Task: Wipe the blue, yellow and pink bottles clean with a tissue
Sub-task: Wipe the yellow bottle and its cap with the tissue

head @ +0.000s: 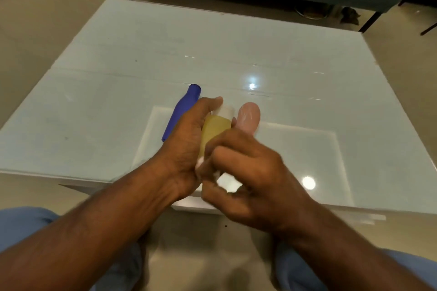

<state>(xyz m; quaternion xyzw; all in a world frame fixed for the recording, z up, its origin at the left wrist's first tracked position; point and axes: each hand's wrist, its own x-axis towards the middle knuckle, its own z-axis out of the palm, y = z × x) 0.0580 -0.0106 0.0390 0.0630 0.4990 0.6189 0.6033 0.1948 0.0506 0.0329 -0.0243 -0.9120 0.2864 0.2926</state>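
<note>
1. Head view, centre of the frame: the left hand (186,139) is curled round the yellow bottle (214,133), lifting it above the near edge of the tabletop (236,49). The bottle's white cap (224,111) points away from the camera, and the thumb lies near it.
2. Just right of centre, the right hand (246,172) pinches a crumpled white tissue (225,181) in bent fingers and presses it against the bottle's lower end. This hand is blurred, so the exact finger placement is unclear.
3. The blue bottle (182,111) lies on its side on the tabletop, left of and behind the left hand. The pink bottle (248,116) lies just behind the yellow one; pale streaks show on it.
4. Handling, as a judgement: these look like small, light plastic bottles, smooth and likely slippery, perhaps slightly squeezable. Gripping the body near the cap leaves the rest free to wipe; squeezing hard could force the cap.
</note>
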